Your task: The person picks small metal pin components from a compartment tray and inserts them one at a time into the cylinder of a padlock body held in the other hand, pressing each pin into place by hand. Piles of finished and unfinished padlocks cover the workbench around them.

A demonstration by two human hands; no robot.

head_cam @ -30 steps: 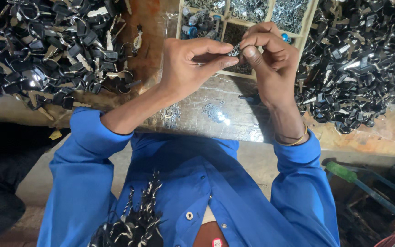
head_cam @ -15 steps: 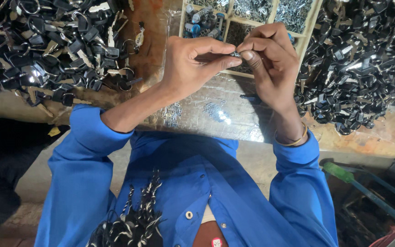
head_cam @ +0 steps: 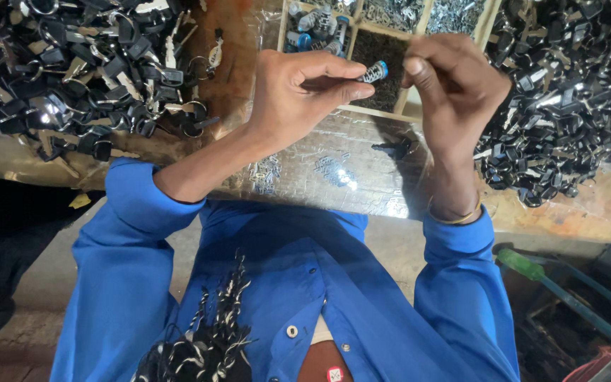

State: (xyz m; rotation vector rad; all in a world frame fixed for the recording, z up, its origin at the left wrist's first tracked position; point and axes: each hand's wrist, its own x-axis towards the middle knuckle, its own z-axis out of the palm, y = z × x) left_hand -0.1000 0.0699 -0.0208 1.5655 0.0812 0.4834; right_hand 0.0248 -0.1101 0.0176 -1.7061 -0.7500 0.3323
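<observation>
My left hand [head_cam: 298,92] pinches a small patterned metal part with a blue tip [head_cam: 374,71] between thumb and forefinger, held above a wooden compartment tray [head_cam: 385,113]. My right hand [head_cam: 457,92] is just right of the part, fingers curled, thumb tip a hair off the blue end. Its back faces me, so whether it holds anything is hidden. A small black part [head_cam: 397,148] lies on the shiny worktop [head_cam: 319,177] under my hands.
Heaps of black-headed keys and rings lie at the left [head_cam: 72,78] and right [head_cam: 567,92]. The tray's compartments hold blue-capped cylinders [head_cam: 316,25] and small metal bits. A green-handled tool [head_cam: 525,265] lies at lower right. Black-and-white cords [head_cam: 213,339] rest on my lap.
Both hands were pinching the part together. Now my right fingers have come slightly off it and my left hand holds it alone.
</observation>
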